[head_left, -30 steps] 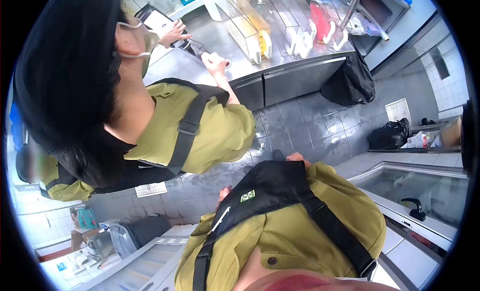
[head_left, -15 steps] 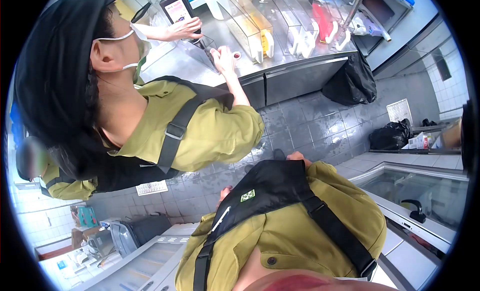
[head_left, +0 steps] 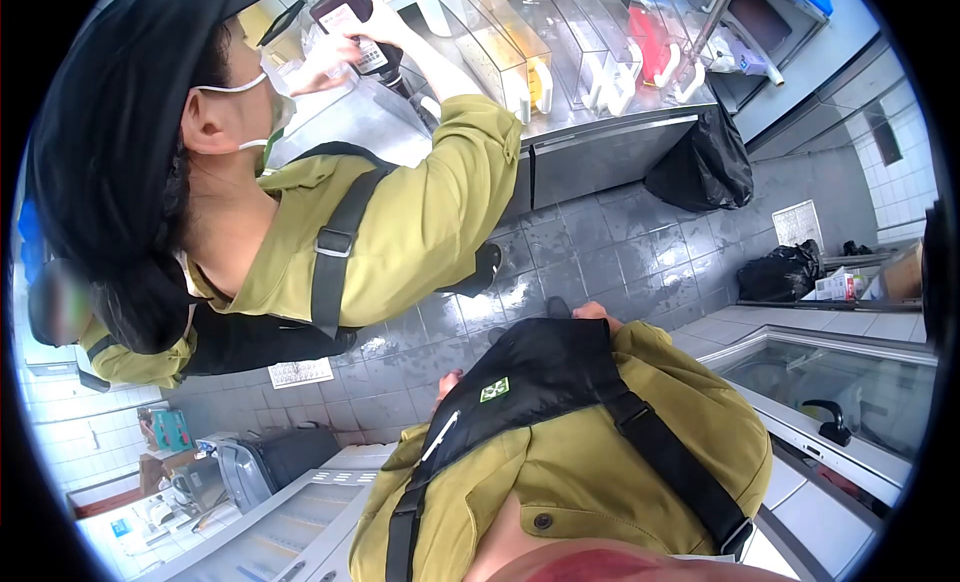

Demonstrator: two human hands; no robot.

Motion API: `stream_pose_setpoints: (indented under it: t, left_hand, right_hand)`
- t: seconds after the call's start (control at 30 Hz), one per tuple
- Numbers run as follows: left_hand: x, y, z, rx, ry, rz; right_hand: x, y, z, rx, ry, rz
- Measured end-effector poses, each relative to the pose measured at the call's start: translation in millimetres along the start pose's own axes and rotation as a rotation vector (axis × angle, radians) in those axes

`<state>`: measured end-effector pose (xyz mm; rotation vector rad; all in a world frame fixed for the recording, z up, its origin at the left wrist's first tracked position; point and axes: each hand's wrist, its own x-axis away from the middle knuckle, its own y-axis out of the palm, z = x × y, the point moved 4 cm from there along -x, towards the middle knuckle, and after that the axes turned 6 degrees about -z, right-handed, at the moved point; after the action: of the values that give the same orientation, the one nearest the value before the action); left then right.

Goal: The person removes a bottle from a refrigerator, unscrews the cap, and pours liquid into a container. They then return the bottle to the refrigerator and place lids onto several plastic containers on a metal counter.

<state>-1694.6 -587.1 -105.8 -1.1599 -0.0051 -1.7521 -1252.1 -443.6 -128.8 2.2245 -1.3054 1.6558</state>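
Note:
My left hand [head_left: 448,384] shows only in part beside the left edge of my black apron [head_left: 530,367], over the floor. On the other side, my right hand [head_left: 592,312] peeks out past the apron's upper right edge. The apron and sleeves hide most of both hands, and I cannot make out their fingers or anything in them. Close on my left stands a co-worker in a black cap [head_left: 120,112] and a green shirt, both hands on a dark bottle [head_left: 345,10] over the steel counter [head_left: 600,132].
Clear containers with white handles [head_left: 500,57] stand on the counter. A black bag [head_left: 705,162] hangs at its end. Another person [head_left: 140,357] is at the far left. A glass-topped unit [head_left: 840,382] is on my right, and a grey bin [head_left: 245,472] lies lower left. The tiled floor looks wet.
The co-worker's hands have moved onto the dark bottle, which is now lifted and tilted; the raised arm has swung up and left. My hands have hardly moved.

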Motion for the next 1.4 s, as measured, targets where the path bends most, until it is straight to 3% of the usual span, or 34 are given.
stream_pose_setpoints:
  t: [0.1, 0.17, 0.27, 0.37, 0.43, 0.57, 0.63, 0.67, 0.77, 0.83, 0.93, 0.97, 1.0, 1.07, 1.23, 1.4]
  left_hand:
    - [0.8, -2.9, -9.5, 0.310, 0.058, 0.009]
    - [7.2, -4.2, -4.2, 0.530, -0.049, 0.015]
    - [6.5, -7.1, 3.4, 0.107, -0.022, 0.013]
    - [28.6, -19.9, 40.0, 0.116, -0.106, 0.032]
    - [12.7, -11.2, 12.8, 0.160, -0.054, 0.046]
    - [20.3, -15.3, 26.8, -0.012, -0.059, 0.031]
    - [22.3, -18.6, 31.4, 0.087, -0.108, 0.030]
    - [23.2, -19.2, 31.8, 0.136, -0.134, 0.028]
    - [-9.6, 3.1, -13.3, -0.096, -0.026, 0.020]
    - [-17.6, 4.6, -23.4, 0.137, -0.145, 0.044]
    - [-20.5, 11.1, -34.5, 0.562, -0.311, 0.045]
    - [-19.8, 12.3, -34.5, 0.715, -0.365, 0.041]
    - [-18.1, 6.9, -28.2, 0.434, -0.251, 0.017]
    - [-14.9, 0.0, -16.2, 0.166, -0.142, 0.003]
    - [-24.4, -5.0, -5.7, 0.184, -0.144, -0.027]
    - [-45.3, -16.5, 30.7, 0.232, -0.185, -0.010]
  right_hand:
    - [14.4, -5.9, -6.5, -0.112, -0.010, 0.000]
    - [22.3, -9.3, -13.0, -0.147, 0.014, 0.006]
    - [25.9, -11.9, -18.6, -0.083, 0.072, -0.011]
    - [34.4, -15.4, -23.2, -0.122, 0.146, -0.072]
    - [35.1, -15.3, -23.6, -0.139, 0.133, -0.083]
    - [28.1, -12.7, -21.2, -0.091, 0.132, -0.062]
    - [33.0, -14.7, -24.6, -0.126, 0.166, -0.048]
    - [33.3, -15.1, -25.6, -0.111, 0.129, -0.016]
    - [12.0, -1.9, -14.1, 0.000, -0.021, 0.050]
    - [-37.0, 20.8, 17.6, 0.160, -0.170, 0.057]
    - [-17.1, 10.7, 7.7, -0.117, -0.021, 0.038]
    - [-27.7, 15.7, 14.2, -0.001, -0.111, 0.072]
    - [-16.7, 9.5, 5.6, 0.016, -0.093, 0.061]
    - [17.5, -8.9, -16.1, -0.018, 0.026, 0.003]
    - [41.0, -59.4, -23.1, -0.464, 0.095, -0.009]
    - [18.5, -199.0, -50.5, -0.810, -0.147, 0.282]
